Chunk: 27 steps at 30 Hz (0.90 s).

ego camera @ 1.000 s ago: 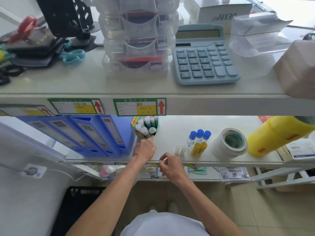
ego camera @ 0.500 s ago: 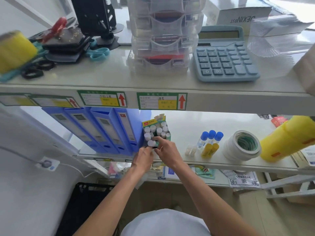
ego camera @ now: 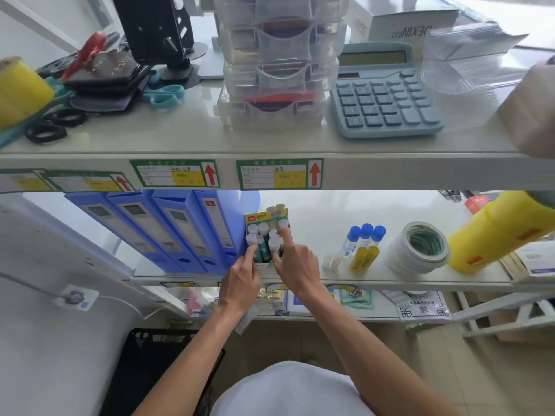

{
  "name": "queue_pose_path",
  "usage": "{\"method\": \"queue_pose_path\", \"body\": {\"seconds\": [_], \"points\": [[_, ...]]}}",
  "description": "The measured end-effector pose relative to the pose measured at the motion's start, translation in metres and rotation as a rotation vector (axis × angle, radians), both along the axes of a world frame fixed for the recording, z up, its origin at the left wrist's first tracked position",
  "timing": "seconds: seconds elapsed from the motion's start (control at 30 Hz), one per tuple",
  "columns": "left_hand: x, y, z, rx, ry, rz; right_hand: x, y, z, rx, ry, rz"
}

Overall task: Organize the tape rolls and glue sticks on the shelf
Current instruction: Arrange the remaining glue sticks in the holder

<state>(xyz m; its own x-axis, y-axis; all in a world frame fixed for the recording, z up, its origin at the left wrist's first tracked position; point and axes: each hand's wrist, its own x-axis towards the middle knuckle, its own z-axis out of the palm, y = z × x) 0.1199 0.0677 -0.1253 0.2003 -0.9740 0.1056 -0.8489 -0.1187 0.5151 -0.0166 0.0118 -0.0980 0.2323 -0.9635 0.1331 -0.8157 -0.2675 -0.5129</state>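
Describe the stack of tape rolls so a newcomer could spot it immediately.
On the middle shelf, look right of the blue-capped glue bottles. The stack of tape rolls leans there beside a yellow container; it alone is white and ring-shaped, with a green core.

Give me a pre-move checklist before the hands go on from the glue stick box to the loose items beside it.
1. Glue stick box upright on the shelf: ok, it stands against the blue binders.
2. Sticks seated in the box: not ok, the front ones lean forward out of its open face.
3. Left hand free: not ok, its fingertips are on a front stick.
4. Right hand free: not ok, its fingers rest on the white caps.
5. Loose blue-capped bottles and yellow glue sticks within view: ok, right of the box.
6. Tape roll stack stable: ok, it lies against the yellow bottle.
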Motion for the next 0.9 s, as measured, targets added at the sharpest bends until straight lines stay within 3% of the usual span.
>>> {"method": "queue_pose_path", "body": {"seconds": [0.2,0.53,0.67,0.9], "points": [[-0.007,-0.015,0.019,0.028,-0.021,0.124,-0.003,-0.003,-0.001,0.024,-0.002,0.098],[-0.007,-0.036,0.033,0.069,0.000,0.121,-0.010,-0.012,-0.002,0.036,-0.054,0.094],[-0.009,-0.043,0.041,0.081,-0.108,0.039,-0.015,-0.011,-0.003,0.052,-0.051,0.088],[-0.017,-0.071,0.058,0.300,-0.319,0.071,-0.018,-0.008,-0.003,0.061,-0.053,0.072]]}}
